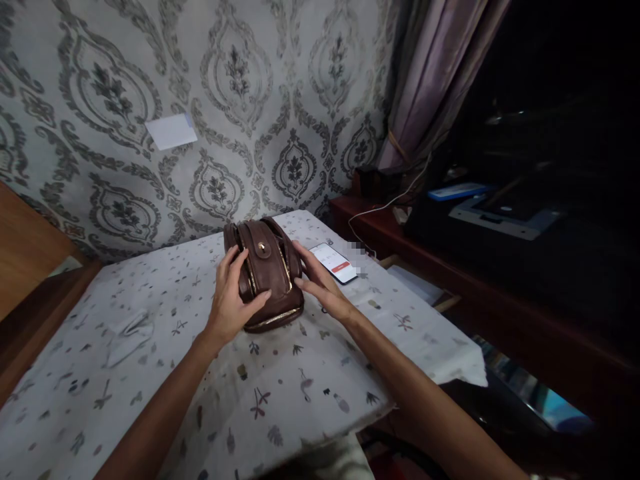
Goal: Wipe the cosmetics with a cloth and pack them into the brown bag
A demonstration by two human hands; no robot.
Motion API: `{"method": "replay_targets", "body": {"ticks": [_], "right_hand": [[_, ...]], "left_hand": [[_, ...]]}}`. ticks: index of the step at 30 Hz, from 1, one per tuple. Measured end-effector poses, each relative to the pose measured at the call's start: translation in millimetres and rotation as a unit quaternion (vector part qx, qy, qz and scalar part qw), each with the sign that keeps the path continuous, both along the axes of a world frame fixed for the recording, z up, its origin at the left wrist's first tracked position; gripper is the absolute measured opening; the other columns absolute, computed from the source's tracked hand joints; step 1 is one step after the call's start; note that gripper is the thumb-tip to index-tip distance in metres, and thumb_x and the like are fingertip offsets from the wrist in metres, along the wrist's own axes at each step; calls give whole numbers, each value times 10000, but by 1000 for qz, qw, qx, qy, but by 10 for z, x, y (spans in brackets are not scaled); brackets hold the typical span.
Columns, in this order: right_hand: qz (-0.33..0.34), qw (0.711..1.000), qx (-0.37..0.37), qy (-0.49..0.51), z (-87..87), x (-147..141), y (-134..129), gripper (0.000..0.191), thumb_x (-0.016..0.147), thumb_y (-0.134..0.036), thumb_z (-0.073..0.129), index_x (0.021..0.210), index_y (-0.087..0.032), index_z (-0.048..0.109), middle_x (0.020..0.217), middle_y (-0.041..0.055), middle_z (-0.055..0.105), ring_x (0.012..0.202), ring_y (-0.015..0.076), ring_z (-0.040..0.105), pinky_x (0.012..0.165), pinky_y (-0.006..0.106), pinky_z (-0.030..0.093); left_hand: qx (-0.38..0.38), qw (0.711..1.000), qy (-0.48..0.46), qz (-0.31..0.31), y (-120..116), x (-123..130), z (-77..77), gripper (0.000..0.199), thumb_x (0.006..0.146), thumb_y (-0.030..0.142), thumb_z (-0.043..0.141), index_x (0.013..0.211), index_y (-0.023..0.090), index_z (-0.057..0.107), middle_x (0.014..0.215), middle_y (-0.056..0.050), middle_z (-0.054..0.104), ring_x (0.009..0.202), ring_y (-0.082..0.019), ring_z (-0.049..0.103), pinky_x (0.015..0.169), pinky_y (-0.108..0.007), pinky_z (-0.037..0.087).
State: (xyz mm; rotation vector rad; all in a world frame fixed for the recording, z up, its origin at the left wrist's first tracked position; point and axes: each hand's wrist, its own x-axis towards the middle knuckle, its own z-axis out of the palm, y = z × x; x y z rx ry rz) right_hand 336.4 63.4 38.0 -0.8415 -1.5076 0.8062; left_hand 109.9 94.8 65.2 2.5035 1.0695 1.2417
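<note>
A brown leather bag (267,270) with gold zippers and a round gold clasp rests on the patterned white tablecloth (300,373). My left hand (233,300) lies along the bag's left side, its fingers apart and the thumb reaching over the front. On the right side, my right hand (320,283) touches the bag with thumb and fingers spread. Both hands frame the bag from either side without wrapping round it. Just right of my right hand, a phone (336,261) with a lit screen lies face up.
A crumpled white cloth (131,337) lies on the left of the table. Behind stands a patterned wall with a white paper (171,131) on it. A dark red shelf (480,300) with a white cable (395,200) runs along the right. Brown wooden furniture (35,267) borders the left.
</note>
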Motion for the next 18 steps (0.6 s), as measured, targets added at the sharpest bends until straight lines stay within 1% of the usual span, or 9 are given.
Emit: {"method": "replay_targets", "body": {"ticks": [2, 3, 7, 10, 12, 14, 16, 18], "right_hand": [[-10, 1000, -7, 27, 41, -20, 37, 709, 900, -544, 612, 1532, -348, 356, 1623, 13, 317, 1501, 247, 280, 1217, 451, 282], [-23, 999, -10, 32, 64, -40, 68, 709, 902, -550, 606, 1531, -337, 360, 1618, 18, 328, 1496, 244, 291, 1219, 443, 282], [-82, 996, -17, 18, 160, -137, 288, 748, 884, -610, 597, 1524, -287, 385, 1611, 44, 342, 1493, 232, 297, 1252, 423, 195], [-104, 994, -40, 11, 221, -183, 493, 807, 862, -673, 580, 1523, -251, 391, 1604, 61, 354, 1492, 234, 301, 1257, 417, 175], [-101, 993, -60, 8, 254, -199, 592, 839, 856, -705, 558, 1523, -223, 396, 1598, 78, 362, 1491, 243, 306, 1257, 426, 176], [-87, 994, -67, -4, 279, -210, 639, 841, 853, -721, 547, 1508, -207, 428, 1584, 92, 384, 1482, 251, 325, 1255, 435, 181], [-71, 995, -63, -22, 295, -221, 642, 821, 842, -725, 560, 1484, -220, 469, 1568, 87, 413, 1470, 254, 351, 1253, 441, 188], [-65, 996, -53, -42, 305, -232, 627, 796, 838, -717, 575, 1478, -253, 479, 1565, 69, 418, 1466, 252, 361, 1252, 446, 189]], "left_hand": [[0, 1000, -3, -4, 9, 0, -16, 729, 856, 415, 672, 1487, 291, 326, 1553, -144, 302, 1478, -335, 277, 1190, -551, 286], [2, 1000, -3, -5, 9, 3, -23, 729, 857, 406, 673, 1487, 291, 325, 1554, -144, 299, 1480, -332, 274, 1193, -551, 284], [7, 1000, -8, -1, -4, 18, -47, 726, 859, 378, 671, 1488, 306, 316, 1558, -143, 291, 1484, -331, 265, 1197, -569, 268], [-7, 1000, -24, 6, 8, 23, -88, 771, 843, 407, 687, 1499, 305, 295, 1580, -146, 251, 1498, -341, 227, 1197, -577, 259], [-19, 998, -55, 18, 38, 32, -138, 864, 819, 451, 709, 1526, 295, 237, 1600, -159, 208, 1509, -350, 191, 1200, -584, 246], [-39, 995, -91, 22, 82, 63, -200, 957, 804, 487, 717, 1553, 286, 156, 1618, -174, 175, 1514, -358, 174, 1204, -594, 226], [-62, 992, -111, 11, 124, 116, -259, 983, 817, 492, 701, 1567, 282, 102, 1635, -176, 158, 1518, -357, 168, 1208, -597, 208], [-73, 990, -119, 2, 146, 174, -301, 965, 829, 480, 688, 1569, 287, 100, 1644, -166, 154, 1522, -352, 159, 1213, -595, 194]]}}
